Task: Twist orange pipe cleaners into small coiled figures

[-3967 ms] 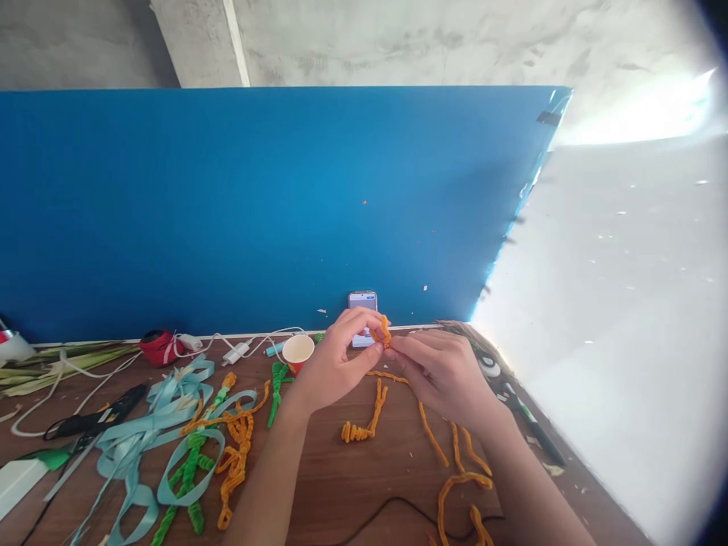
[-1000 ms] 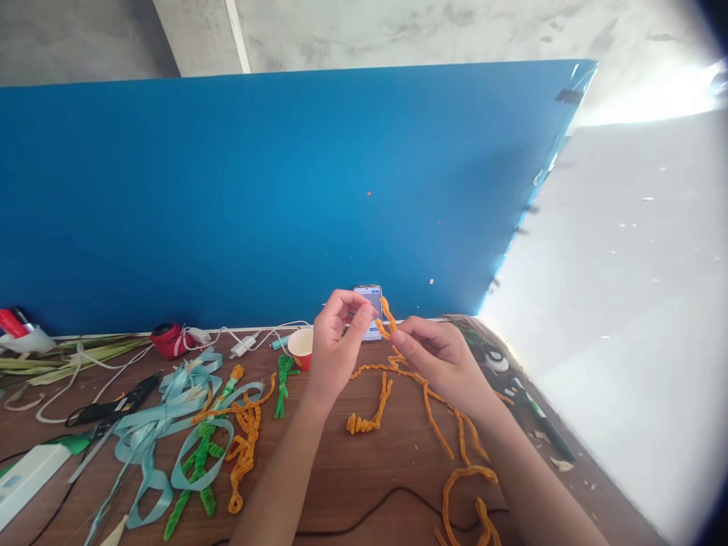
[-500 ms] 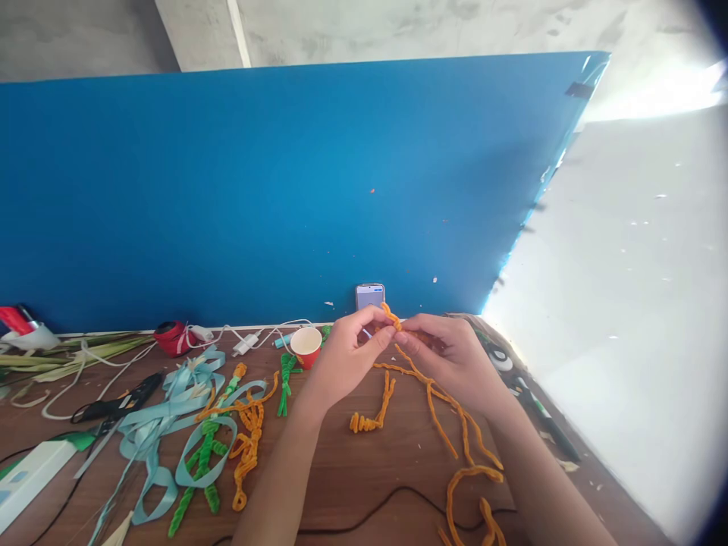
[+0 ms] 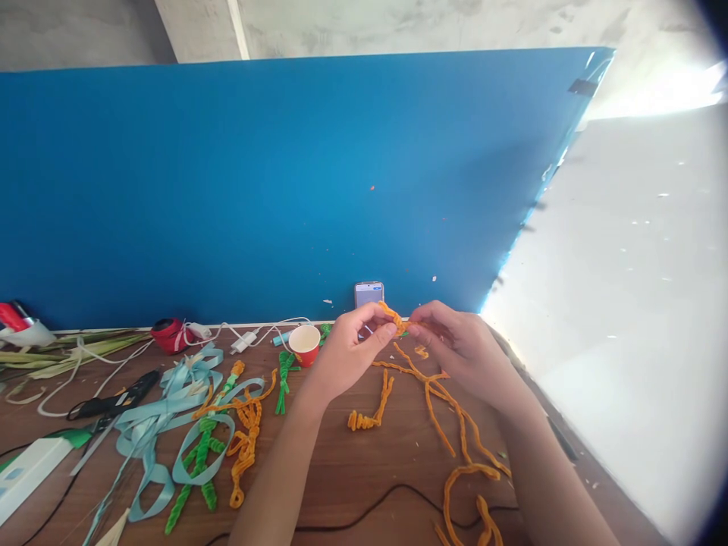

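Note:
Between thumb and fingers, my left hand [image 4: 356, 349] pinches a twisted orange pipe cleaner [image 4: 390, 312]. Just to its right, my right hand [image 4: 463, 353] has its fingertips closed on the same orange piece; its other fingers are partly hidden. Both hands hold it above the table. Below them lies a bent orange pipe cleaner [image 4: 368, 419] with one coiled end. Several loose orange pipe cleaners [image 4: 462, 428] spread under and beside my right forearm. Left of my left wrist lies a green twisted pipe cleaner figure [image 4: 283, 383].
A paper cup [image 4: 305, 346] and a phone [image 4: 368, 294] stand toward the blue partition [image 4: 273, 189]. Light-blue ribbon [image 4: 151, 425], orange and green twisted pieces, a black-handled tool [image 4: 130, 394] and a white power strip [image 4: 34, 470] lie left. A black cable [image 4: 353, 523] crosses the front.
My right hand has moved slightly right, away from my left, drawing along the orange piece. My right forearm has swung right. The left hand stays nearly in place.

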Available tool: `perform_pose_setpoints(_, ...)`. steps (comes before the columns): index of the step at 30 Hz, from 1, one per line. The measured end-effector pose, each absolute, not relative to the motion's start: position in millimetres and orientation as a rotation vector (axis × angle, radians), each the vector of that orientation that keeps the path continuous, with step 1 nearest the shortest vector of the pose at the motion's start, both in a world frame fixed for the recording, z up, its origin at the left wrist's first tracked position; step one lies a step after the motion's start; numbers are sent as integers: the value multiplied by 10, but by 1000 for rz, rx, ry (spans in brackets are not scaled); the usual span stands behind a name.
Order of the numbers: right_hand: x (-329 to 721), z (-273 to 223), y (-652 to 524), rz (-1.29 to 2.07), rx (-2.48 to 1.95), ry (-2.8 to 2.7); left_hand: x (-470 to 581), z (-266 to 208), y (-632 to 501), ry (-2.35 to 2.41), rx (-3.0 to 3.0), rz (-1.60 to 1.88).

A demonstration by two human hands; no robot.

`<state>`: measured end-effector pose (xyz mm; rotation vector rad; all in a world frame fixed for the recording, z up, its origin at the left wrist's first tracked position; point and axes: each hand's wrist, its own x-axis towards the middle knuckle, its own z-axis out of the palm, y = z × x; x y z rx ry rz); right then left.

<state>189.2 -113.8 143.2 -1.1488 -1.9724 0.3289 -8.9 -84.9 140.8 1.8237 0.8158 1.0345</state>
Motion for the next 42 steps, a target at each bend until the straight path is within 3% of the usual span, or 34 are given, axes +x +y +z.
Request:
perform_pose_setpoints(7, 1886, 1387, -1112, 155, -1089, -2023, -83, 1391, -835, 822, 1831, 970)
perform_pose_setpoints(17, 1789, 1351, -1058, 447, -1012, -1798, 23, 1367, -877, 782, 1784, 1307)
perform_pose_setpoints(25, 1771, 1327, -1070, 461, -986, -1782, -14, 1365, -841, 790, 1786, 1167)
perform_pose_setpoints(34, 1716, 1309, -1097, 637, -972, -1711, 58, 1310, -814, 787, 1902, 1456)
perform_pose_setpoints(42, 1669, 1281, -1112, 476, -1001, -1801, 39, 1300, -864, 832, 2076, 1585)
